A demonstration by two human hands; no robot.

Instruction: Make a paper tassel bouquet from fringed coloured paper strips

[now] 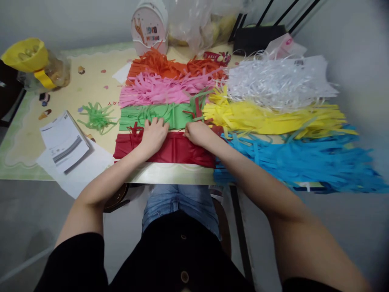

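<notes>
My left hand (pixel 155 133) rests across the border between the dark red fringed tissue bundle (pixel 174 149) and the green fringed tissue bundle (pixel 179 115). Its fingers lie slightly apart, with the tips over the green bundle. A short way to the right, my right hand (pixel 196 133) is curled into a fist at the same border; what its fingers pinch, if anything, is hidden. Dark red and green strips (pixel 199 107) stick up just beyond that fist. Above the green lie pink (pixel 158 89) and orange fringed bundles (pixel 182 69).
To the right are white (pixel 273 81), yellow (pixel 270 117) and blue fringed bundles (pixel 291 160). At left lie a loose green clump (pixel 97 117) and a stack of printed labels (pixel 65 140). A white bucket (pixel 150 26) and clear plastic bags (pixel 200 24) stand behind.
</notes>
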